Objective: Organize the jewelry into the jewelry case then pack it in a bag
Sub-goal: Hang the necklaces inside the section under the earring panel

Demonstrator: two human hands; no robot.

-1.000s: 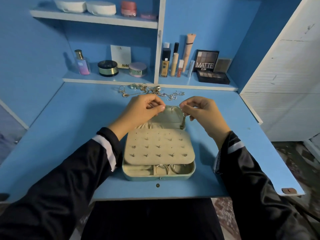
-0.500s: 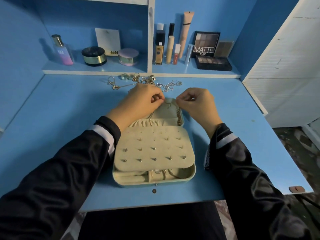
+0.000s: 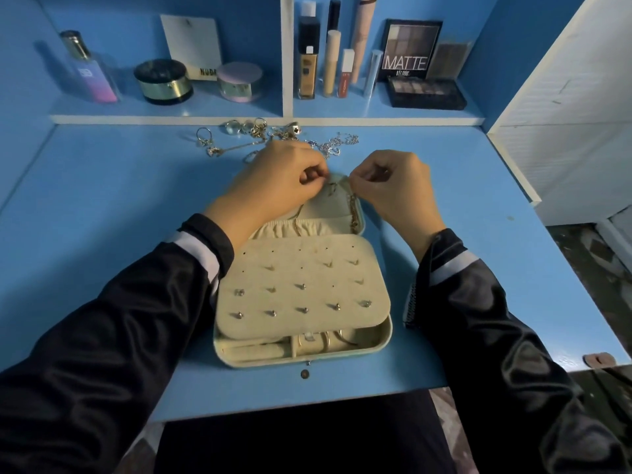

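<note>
Mid-frame, left hand (image 3: 284,179) and right hand (image 3: 390,181) are pinching a thin gold chain (image 3: 353,208) over the cream jewelry case (image 3: 388,336), risking tangles if either grip slips.

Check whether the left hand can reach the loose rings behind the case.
Probably yes: the rings lie just past the left hand with nothing between, though it must first release the chain it pinches.

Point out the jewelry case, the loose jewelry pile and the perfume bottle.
jewelry case (image 3: 287,299), head view, bare earring panel
loose jewelry pile (image 3: 342,140), head view, silver chain
perfume bottle (image 3: 94,80), head view, glass body
</note>
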